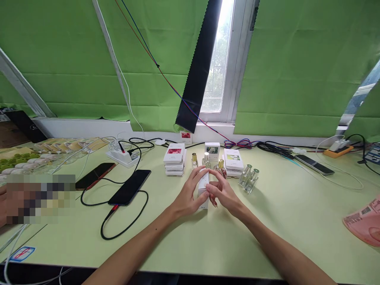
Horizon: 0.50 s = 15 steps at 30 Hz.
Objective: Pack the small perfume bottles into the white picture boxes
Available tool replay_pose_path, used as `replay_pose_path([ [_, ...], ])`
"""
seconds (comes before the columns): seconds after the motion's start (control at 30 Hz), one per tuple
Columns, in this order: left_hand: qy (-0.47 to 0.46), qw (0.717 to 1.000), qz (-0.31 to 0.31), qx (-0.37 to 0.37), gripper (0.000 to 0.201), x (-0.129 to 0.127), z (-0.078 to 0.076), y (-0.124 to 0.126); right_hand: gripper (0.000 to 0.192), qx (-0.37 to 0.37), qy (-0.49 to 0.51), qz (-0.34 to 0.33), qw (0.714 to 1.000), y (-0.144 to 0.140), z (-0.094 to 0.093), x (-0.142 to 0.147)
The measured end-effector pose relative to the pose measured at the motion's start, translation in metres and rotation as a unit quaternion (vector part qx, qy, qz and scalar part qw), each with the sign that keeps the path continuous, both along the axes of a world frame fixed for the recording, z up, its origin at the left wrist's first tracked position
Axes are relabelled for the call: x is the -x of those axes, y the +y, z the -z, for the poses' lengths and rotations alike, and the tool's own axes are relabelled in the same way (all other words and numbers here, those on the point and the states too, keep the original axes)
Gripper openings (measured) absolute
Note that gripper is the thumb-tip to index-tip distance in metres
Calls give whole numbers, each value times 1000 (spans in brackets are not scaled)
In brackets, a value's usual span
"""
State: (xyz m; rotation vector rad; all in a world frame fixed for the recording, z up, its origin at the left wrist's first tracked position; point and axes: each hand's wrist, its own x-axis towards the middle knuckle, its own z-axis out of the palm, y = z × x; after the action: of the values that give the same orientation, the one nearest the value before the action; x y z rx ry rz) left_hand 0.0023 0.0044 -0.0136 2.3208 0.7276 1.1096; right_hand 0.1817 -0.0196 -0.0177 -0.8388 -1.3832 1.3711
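A small white box (203,203) stands upright on the table between my two hands. My left hand (189,194) is closed around its left side, with the fingertips at the top edge. From the right, my right hand (225,192) grips the same box, its thumb and fingers at the upper part. Just behind the hands are small glass bottles: one with a gold cap (194,161), one with a silver cap (206,160) and a partly hidden gold-capped one (221,168). Two clear bottles with greenish caps (249,180) lean beside each other to the right.
Stacked white boxes (174,159) and a second stack (233,161) flank the bottles. A phone (130,187) with a black cable and a power strip (122,157) lie left. Another phone (314,164) and a pink packet (363,222) are right. A pixelated patch covers the far left.
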Motion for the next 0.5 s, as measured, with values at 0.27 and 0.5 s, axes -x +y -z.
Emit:
replay_pose_path([
  [0.27,6,999,-30,-12,55,-6,-3,-5,64,-8,-6,5,1000,1,0,1],
  [0.5,-4,998,-60,-17,51,-9,0,-5,65,-13,-1,2,1000,-1,1,2],
])
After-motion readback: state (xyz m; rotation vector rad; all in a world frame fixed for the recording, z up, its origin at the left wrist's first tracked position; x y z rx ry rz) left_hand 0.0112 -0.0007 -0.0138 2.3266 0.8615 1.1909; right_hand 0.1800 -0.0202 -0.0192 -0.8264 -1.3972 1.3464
